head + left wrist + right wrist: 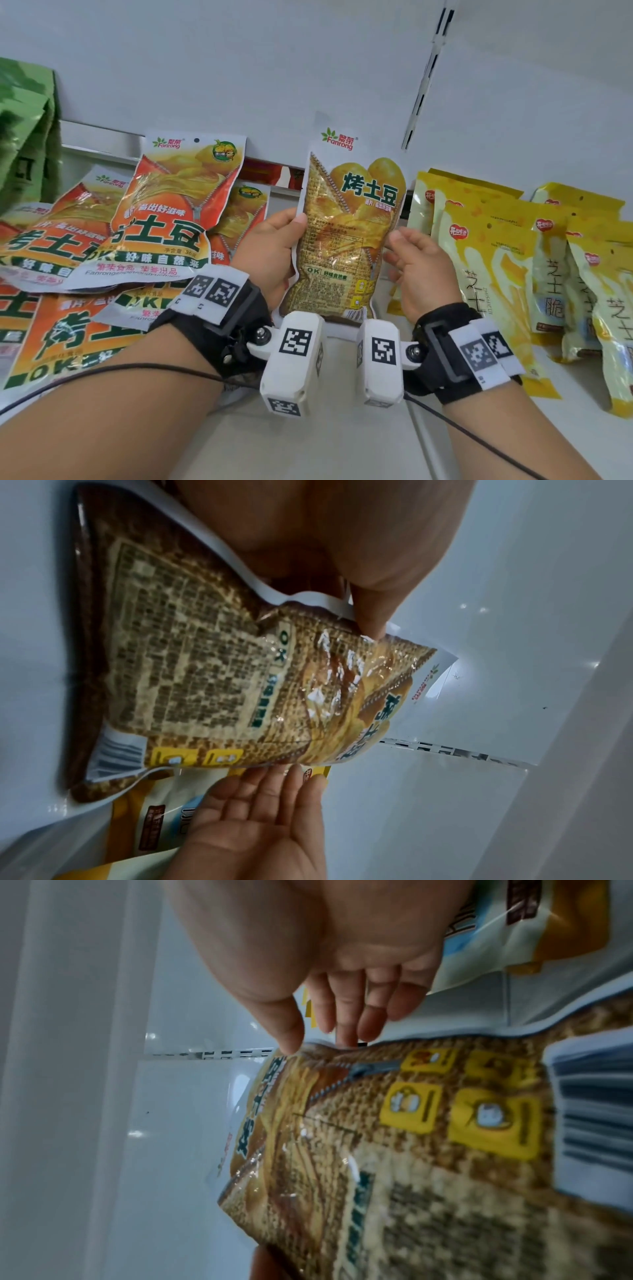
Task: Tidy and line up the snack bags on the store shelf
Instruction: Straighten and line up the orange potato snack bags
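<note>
The tan, burlap-printed plastic snack bag with a zipper picture and green characters (346,236) stands upright at the centre of the head view, its bottom edge down at the white shelf surface (325,445) and its white top seal at 12 o'clock against the white back panel (239,68).

The left hand (270,250) grasps the bag's edge at 9 o'clock, thumb on the printed face and the other fingers behind. In the left wrist view that thumb (369,615) presses into the glossy film.

The right hand (421,270) sits at the bag's 3 o'clock edge with relaxed, nearly straight fingers. In the right wrist view the fingertips (346,1034) reach the bag's side without curling round it, and the left wrist view shows the palm open and turned toward the bag.

At 9 o'clock of the held bag lies a loose, overlapping heap of orange and white snack bags with green lettering (113,246), some flat, one leaning up against the back. Beyond them, at 10 o'clock, stand green foil bags (24,137).

At 3 o'clock a row of yellow and cream snack bags (507,270) leans back in overlapping order. A slotted white shelf upright (428,75) runs up the back panel at 1 o'clock.
</note>
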A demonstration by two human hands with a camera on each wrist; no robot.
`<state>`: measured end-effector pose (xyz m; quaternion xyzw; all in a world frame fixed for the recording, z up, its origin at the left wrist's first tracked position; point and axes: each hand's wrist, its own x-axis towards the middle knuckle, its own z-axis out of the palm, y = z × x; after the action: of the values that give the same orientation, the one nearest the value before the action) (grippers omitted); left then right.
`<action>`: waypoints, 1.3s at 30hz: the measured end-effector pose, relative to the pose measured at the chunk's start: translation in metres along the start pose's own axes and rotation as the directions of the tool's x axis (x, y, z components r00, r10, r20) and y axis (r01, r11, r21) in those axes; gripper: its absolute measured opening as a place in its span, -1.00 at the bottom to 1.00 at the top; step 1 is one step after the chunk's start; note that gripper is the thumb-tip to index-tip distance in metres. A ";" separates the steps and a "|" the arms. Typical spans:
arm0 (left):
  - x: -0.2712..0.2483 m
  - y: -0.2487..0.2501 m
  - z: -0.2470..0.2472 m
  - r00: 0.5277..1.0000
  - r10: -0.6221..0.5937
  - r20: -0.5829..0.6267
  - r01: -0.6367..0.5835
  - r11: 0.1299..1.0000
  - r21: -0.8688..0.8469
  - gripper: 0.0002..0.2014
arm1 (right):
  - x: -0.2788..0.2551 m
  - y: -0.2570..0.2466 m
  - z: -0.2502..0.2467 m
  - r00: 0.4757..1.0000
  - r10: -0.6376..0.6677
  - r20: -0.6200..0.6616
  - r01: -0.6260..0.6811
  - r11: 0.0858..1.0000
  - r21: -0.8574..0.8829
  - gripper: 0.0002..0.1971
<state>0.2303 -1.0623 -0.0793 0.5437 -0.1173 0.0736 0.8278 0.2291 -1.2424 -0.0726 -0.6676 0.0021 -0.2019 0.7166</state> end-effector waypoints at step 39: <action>-0.017 0.013 0.002 0.985 0.025 -0.173 0.008 0.983 0.184 -0.83 | -0.006 0.004 0.005 0.954 0.230 0.192 -0.277 0.921 0.273 -0.71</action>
<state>0.2106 -1.0588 -0.0716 0.6087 -0.0394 0.1351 0.7808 0.2265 -1.2359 -0.0775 -0.5602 0.0019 -0.0522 0.8267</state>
